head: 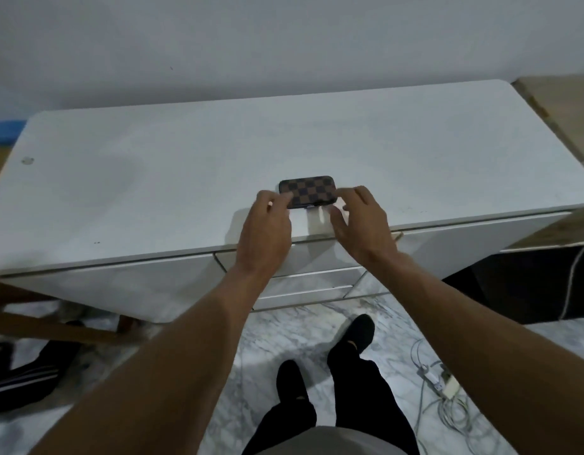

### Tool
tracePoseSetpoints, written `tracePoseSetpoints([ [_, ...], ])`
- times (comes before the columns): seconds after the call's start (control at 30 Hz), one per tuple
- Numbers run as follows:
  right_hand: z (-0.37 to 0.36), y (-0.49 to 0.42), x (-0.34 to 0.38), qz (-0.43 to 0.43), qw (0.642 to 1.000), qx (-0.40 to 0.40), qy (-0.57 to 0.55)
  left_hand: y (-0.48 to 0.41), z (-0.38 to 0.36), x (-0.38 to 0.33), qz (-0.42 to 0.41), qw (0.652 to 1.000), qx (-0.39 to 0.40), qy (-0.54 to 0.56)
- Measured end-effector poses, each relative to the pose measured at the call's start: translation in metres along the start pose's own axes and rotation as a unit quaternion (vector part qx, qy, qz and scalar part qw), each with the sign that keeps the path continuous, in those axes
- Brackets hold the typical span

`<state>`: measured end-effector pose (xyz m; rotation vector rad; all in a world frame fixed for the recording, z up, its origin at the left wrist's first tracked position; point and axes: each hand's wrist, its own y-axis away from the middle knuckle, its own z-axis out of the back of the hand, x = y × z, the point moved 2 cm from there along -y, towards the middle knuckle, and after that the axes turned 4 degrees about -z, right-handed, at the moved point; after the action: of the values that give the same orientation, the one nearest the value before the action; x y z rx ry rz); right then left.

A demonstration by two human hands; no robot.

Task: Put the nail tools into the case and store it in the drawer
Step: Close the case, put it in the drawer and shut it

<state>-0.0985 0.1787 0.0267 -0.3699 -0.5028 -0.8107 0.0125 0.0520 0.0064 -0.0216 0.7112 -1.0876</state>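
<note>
I see the checkered case (307,192) lying closed near the front edge of the white cabinet (152,178), above its drawers (312,277). My left hand (267,224) and right hand (359,221) touch its 2 near corners, fingers curled loosely, clamping nothing
</note>
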Motion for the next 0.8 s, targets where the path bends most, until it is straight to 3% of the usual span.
tracePoseSetpoints([
  [0.1,-0.018,0.044,-0.016,0.055,0.995,0.023,0.085,0.051,-0.02,0.003,-0.104,0.992,0.027,-0.069],
  [0.23,-0.045,0.069,-0.038,-0.011,0.982,0.138,0.131,0.083,-0.041,0.012,0.005,0.987,0.135,-0.089],
  [0.37,-0.057,0.069,-0.043,-0.023,0.974,0.159,0.162,0.092,-0.051,0.018,0.025,0.974,0.177,-0.137],
  [0.53,-0.067,0.066,-0.051,-0.032,0.964,0.19,0.186,0.099,-0.053,0.017,0.03,0.972,0.154,-0.173],
  [0.8,-0.068,0.066,-0.053,-0.033,0.964,0.175,0.197,0.097,-0.051,0.035,0.087,0.959,0.166,-0.211],
])
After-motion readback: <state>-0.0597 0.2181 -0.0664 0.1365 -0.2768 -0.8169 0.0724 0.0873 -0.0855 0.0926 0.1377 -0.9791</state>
